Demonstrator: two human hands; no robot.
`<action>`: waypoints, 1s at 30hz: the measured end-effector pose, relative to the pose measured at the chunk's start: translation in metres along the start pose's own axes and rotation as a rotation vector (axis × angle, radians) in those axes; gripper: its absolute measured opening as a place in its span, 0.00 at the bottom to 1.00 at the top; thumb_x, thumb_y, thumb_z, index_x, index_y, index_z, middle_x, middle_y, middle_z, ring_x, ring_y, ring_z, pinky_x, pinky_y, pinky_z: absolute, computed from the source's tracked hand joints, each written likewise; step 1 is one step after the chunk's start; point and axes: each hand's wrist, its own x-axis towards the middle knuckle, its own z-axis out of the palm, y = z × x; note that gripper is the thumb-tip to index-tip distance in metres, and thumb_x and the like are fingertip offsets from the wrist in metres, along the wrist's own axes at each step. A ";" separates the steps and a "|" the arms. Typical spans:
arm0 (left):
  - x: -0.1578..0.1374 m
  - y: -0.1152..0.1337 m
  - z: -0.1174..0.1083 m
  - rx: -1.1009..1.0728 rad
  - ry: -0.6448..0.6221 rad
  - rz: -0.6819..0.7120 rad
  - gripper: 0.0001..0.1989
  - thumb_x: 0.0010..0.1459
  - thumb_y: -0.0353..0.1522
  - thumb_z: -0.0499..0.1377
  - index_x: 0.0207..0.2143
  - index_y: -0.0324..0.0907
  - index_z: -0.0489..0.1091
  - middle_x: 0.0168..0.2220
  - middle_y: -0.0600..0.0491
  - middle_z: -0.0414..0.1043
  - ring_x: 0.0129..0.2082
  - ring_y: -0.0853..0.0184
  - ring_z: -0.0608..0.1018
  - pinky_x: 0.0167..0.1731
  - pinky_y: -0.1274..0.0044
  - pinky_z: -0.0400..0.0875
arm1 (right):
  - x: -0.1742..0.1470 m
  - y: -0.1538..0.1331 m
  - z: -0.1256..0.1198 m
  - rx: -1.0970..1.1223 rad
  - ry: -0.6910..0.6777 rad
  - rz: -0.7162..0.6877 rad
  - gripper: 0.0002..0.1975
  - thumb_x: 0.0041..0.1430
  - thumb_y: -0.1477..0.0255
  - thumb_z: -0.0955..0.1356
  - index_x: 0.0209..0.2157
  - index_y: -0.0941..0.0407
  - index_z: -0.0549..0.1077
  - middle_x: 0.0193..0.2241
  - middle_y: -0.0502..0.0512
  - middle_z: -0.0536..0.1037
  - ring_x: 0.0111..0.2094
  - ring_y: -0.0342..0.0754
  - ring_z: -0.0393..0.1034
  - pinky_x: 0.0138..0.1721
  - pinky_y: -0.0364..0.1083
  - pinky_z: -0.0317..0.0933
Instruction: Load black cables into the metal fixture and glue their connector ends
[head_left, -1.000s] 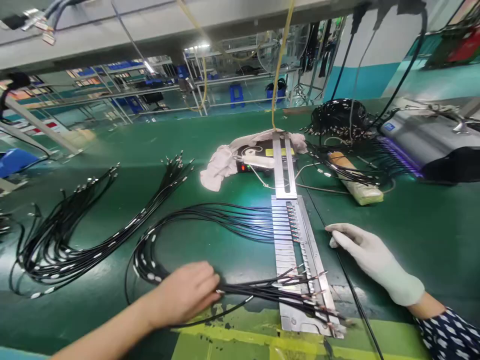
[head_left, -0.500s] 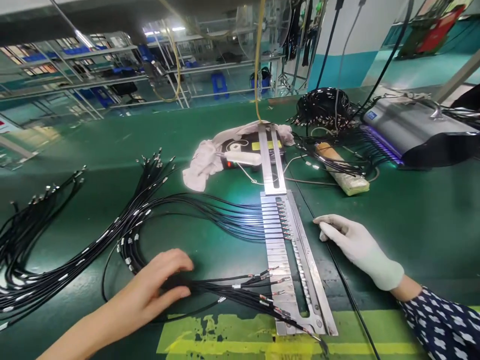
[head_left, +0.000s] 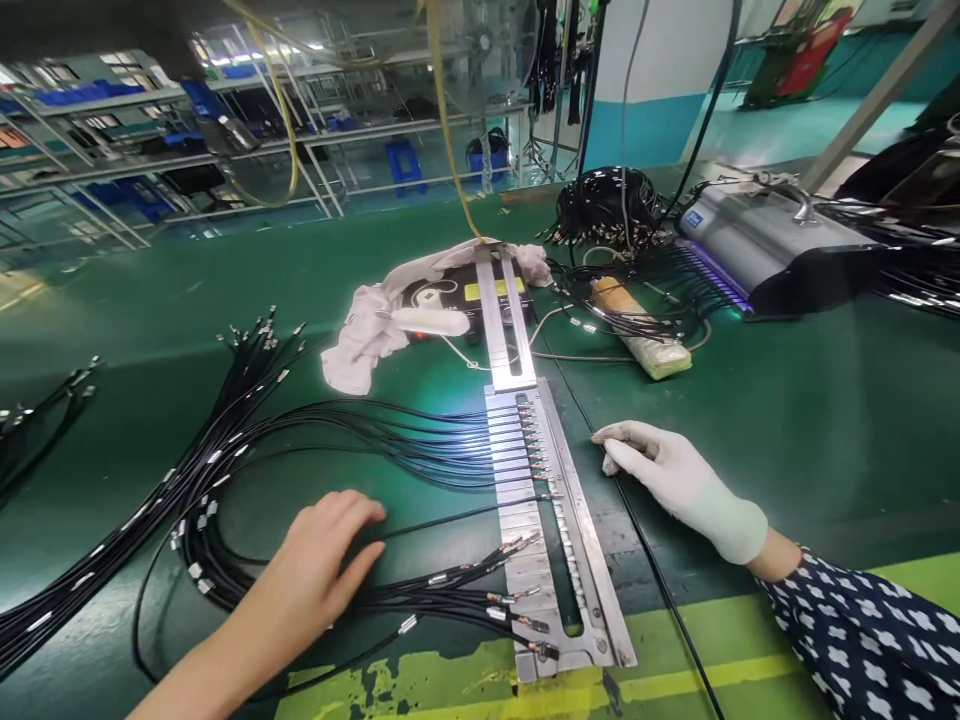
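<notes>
My bare left hand [head_left: 326, 565] is curled around a black cable [head_left: 442, 522], which runs right from its fingers to a slot of the slotted metal fixture [head_left: 519, 515]. Above it, several black cables [head_left: 420, 425] lie side by side in the upper slots, their stripped coloured ends over the rail. Below, a loose bunch of cables [head_left: 427, 603] rests across the fixture's lower part. On the right, my white-gloved right hand [head_left: 675, 485] pinches a long thin black cable [head_left: 660, 580] with thumb and forefinger, just beside the fixture.
Past the fixture, a pinkish cloth [head_left: 352, 340] lies around a black device with a white handle piece. Back right are a coiled cable bundle [head_left: 607, 205], a grey machine [head_left: 780, 245] with a violet glow and a wrapped block [head_left: 660, 355]. More cables [head_left: 97, 560] spread left.
The view has shifted right. One cable now stretches from my left hand into the slot below the upper row, apart from the loose bunch. My right hand stays by the thin cable.
</notes>
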 end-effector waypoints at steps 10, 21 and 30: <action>0.061 0.071 0.047 -0.283 -0.021 0.041 0.08 0.68 0.31 0.50 0.39 0.42 0.68 0.36 0.53 0.69 0.37 0.70 0.70 0.37 0.79 0.66 | 0.014 -0.004 0.010 0.047 -0.003 -0.059 0.18 0.65 0.59 0.64 0.43 0.58 0.75 0.29 0.54 0.77 0.33 0.46 0.73 0.39 0.43 0.67; 0.070 0.060 0.048 -0.147 0.131 0.160 0.03 0.66 0.27 0.53 0.39 0.41 0.67 0.36 0.53 0.67 0.36 0.72 0.70 0.37 0.81 0.66 | 0.016 -0.005 0.008 0.042 -0.038 -0.093 0.13 0.65 0.65 0.64 0.43 0.57 0.76 0.30 0.52 0.78 0.33 0.44 0.72 0.38 0.42 0.65; 0.074 0.051 0.044 0.070 0.125 0.444 0.18 0.67 0.23 0.47 0.54 0.42 0.66 0.38 0.50 0.66 0.36 0.71 0.67 0.36 0.80 0.64 | 0.017 -0.001 0.008 0.004 -0.032 -0.114 0.12 0.65 0.67 0.64 0.43 0.56 0.76 0.30 0.51 0.78 0.33 0.44 0.72 0.38 0.41 0.64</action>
